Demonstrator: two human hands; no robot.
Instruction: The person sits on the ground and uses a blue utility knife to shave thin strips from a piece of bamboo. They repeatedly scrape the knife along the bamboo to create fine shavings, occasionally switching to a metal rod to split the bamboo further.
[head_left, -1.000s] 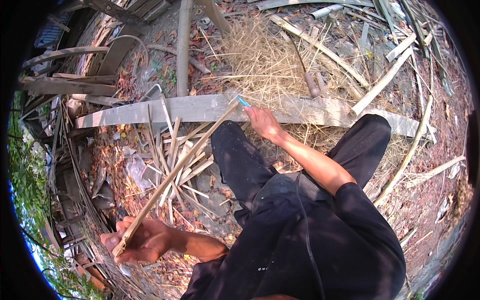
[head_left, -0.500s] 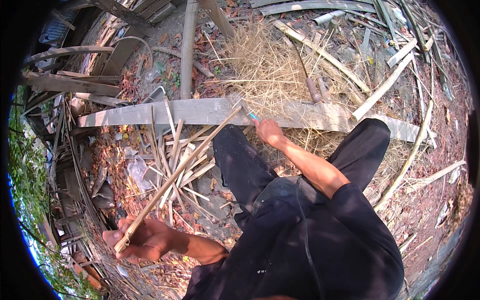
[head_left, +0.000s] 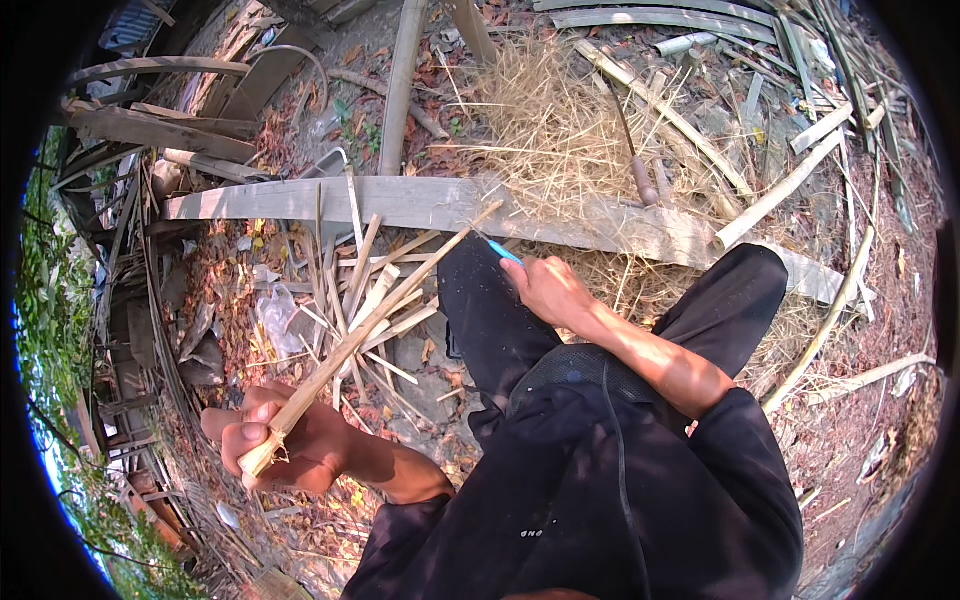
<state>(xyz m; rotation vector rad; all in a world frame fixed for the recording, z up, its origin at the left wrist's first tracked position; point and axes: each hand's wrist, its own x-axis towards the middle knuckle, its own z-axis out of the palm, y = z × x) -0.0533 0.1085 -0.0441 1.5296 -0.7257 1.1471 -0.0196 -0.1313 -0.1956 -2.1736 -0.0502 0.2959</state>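
Pale stick (head_left: 345, 362): clamped in our left hand (head_left: 285, 440), fingers wrapped round its frayed near end. The rest slants forward and right, its far tip overlapping the plank in view, ahead and left of our right hand (head_left: 555, 290). The right hand is closed on a blue-handled tool (head_left: 505, 252); we cannot tell whether its blade touches the stick.

Surface: beyond both hands a grey plank (head_left: 390, 204) runs crosswise, curved in our view, with straw (head_left: 550, 120) heaped ahead of the right hand. Forward of the left hand, split sticks (head_left: 375, 295) lie crossed on leaf-strewn ground (head_left: 830, 430), a clear plastic bag (head_left: 278, 318) beside them.

Site: outdoors, sun-dappled. Boards (head_left: 165, 132) well forward of the left hand, greenery (head_left: 60, 330) to its left; pale poles (head_left: 775, 195) forward-right of the right hand.
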